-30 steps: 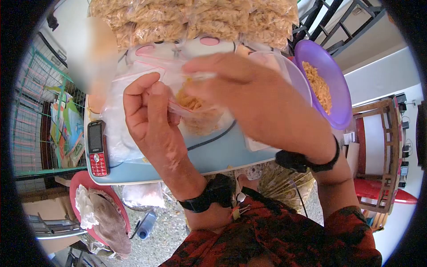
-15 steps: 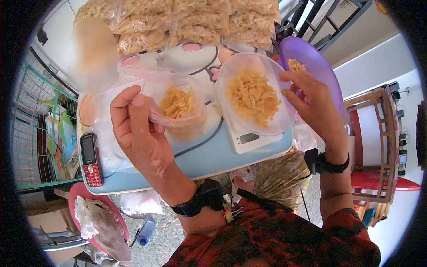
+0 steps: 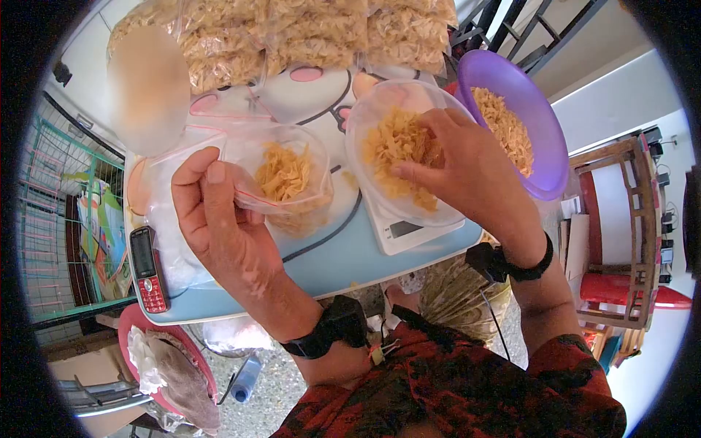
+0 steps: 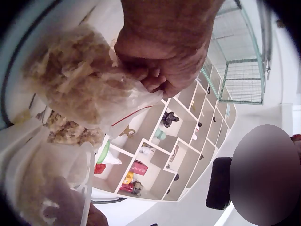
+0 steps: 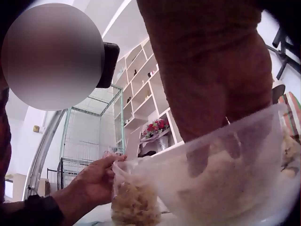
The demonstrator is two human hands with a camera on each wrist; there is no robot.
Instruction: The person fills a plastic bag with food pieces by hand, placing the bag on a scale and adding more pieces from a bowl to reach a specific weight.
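My left hand (image 3: 230, 219) pinches the red-lined mouth of a clear zip bag (image 3: 314, 201) between thumb and fingers. Yellowish dried flakes (image 3: 282, 172) fill part of that bag, which also shows in the left wrist view. My right hand (image 3: 475, 168) reaches into a translucent plastic bowl (image 3: 358, 139), its thumb and fingers spread apart over the flakes (image 3: 391, 146) inside. In the right wrist view, the fingers (image 5: 197, 162) point down behind the bowl's cloudy wall. Under the bowl sits a white scale (image 3: 416, 239), mostly covered.
Packed bags of flakes (image 3: 314, 33) are stacked along the back of the table (image 3: 241, 296). A purple basin (image 3: 544, 109) with more flakes tilts at the right. Clear plastic bags (image 3: 171, 212) and a red phone (image 3: 150, 270) lie at the left; a dark cable crosses the tabletop.
The right hand swung from over the zip bag out to the right of the bowl, then down into its flakes. The left hand kept its pinch on the bag.
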